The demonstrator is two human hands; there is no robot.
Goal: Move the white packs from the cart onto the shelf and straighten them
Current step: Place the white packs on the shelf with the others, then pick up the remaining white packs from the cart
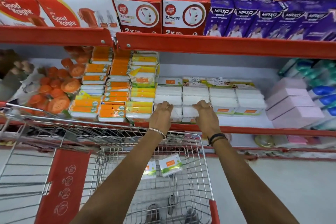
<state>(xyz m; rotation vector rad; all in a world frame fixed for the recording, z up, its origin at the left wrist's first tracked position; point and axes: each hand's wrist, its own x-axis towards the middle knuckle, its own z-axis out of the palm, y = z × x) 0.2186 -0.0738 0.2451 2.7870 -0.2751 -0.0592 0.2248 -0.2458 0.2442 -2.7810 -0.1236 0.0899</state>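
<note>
white packs (168,112) at shelf front, pressed under left hand (161,114), fingers curled onto top of stack, not closed around it. right hand (206,114) likewise, fingers bent over neighbouring white stack (190,109). more white stacks (236,100) in row to right, on red-edged shelf (254,130). orange packs (111,111) just left. two white packs (170,166) down in wire cart (205,169).

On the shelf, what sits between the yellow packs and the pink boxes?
In the head view, rows of white packs fill most of that stretch, from the yellow packs rightward, then a bare strip of shelf before the pink boxes. Both hands rest on the front packs.
</note>
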